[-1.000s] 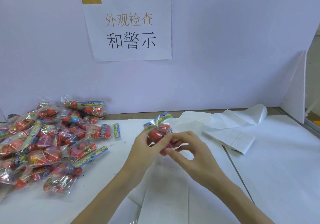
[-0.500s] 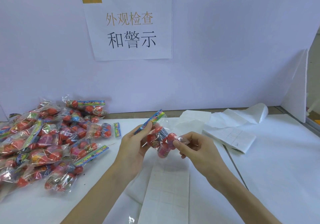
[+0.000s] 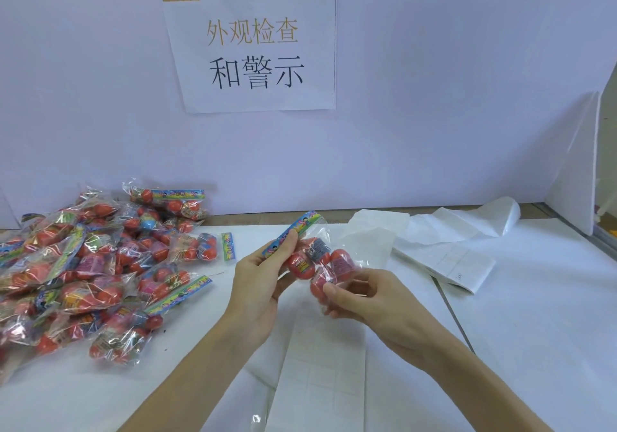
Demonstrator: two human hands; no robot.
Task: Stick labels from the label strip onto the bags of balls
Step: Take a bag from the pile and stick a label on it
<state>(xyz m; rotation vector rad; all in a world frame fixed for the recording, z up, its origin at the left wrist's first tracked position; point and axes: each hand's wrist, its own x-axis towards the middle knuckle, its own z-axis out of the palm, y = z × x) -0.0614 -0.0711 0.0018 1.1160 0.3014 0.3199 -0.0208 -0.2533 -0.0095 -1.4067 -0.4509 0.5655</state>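
Observation:
A clear bag of red balls (image 3: 319, 263) with a colourful header strip is held above the table between both hands. My left hand (image 3: 258, 276) pinches the bag at its header end. My right hand (image 3: 364, 296) pinches the bag's lower end with thumb and fingers. Under the hands lies the white label strip (image 3: 325, 373), a long sheet with a grid of labels, running toward the near edge.
A large heap of bagged balls (image 3: 86, 274) covers the table's left side. Folded and crumpled label sheets (image 3: 447, 251) lie at the back right. A white partition with a printed sign (image 3: 253, 44) stands behind; a white panel (image 3: 574, 171) leans at right.
The bag has been turned and spread out between the hands: my left hand shifted left along the header, and my right hand moved to the bag's lower end.

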